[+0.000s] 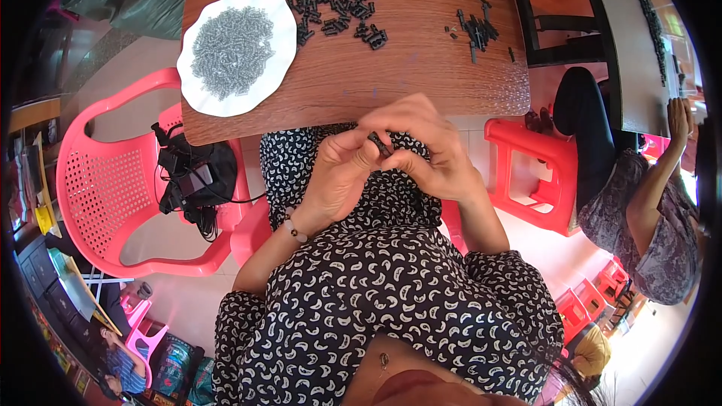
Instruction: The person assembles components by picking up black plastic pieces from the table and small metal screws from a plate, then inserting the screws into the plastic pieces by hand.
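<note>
A small black plastic piece (380, 143) is pinched between my two hands over my lap, just off the table's near edge. My left hand (342, 169) grips it with thumb and fingertips. From the other side my right hand (429, 154) closes on it too, its fingers partly covering it. On the brown wooden table (421, 79) stands a white scalloped plate (233, 108) heaped with small metal springs (235, 49). A loose pile of short black parts (338, 6) lies beside the plate. Thinner black sticks (480, 32) form a smaller pile at the right.
At my left a pink plastic chair (113, 173) carries a black bag with cables (197, 177). A red plastic stool (530, 173) stands at my right. Farther right, another person (639, 203) sits at a pale table (647, 68), one hand on its edge.
</note>
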Motion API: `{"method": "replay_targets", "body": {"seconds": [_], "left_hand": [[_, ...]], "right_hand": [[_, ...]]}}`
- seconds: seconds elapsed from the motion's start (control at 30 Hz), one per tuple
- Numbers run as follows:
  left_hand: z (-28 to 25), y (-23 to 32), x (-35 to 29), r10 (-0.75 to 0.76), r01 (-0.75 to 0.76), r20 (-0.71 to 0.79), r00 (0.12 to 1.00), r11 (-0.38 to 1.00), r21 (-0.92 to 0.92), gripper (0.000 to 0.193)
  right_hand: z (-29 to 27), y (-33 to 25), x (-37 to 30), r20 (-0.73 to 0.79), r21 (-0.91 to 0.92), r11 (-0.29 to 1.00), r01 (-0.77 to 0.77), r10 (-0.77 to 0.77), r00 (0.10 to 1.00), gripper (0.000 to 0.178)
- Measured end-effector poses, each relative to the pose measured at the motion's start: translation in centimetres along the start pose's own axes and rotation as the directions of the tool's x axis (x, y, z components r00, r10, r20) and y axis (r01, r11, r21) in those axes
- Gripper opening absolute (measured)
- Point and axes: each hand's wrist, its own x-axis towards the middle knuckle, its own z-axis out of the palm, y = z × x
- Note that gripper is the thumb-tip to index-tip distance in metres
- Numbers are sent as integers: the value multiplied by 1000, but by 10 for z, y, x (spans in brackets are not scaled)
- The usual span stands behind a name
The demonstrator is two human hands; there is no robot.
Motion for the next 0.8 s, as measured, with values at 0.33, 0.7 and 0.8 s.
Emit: {"method": "replay_targets", "body": {"seconds": [0.33,0.7,0.8], "left_hand": [[0,-6,-2,-51,50,-3,999,993,-106,20],[-3,-9,-2,-141,135,-46,989,984,-120,21],[-6,-7,-2,-129,128,-3,992,983,-129,17]], "right_hand": [[0,2,-2,98,97,995,0,-10,995,35],[12,10,-13,-2,153,988,-11,11,1000,27],[9,11,-12,33,202,979,-36,30,999,28]]}}
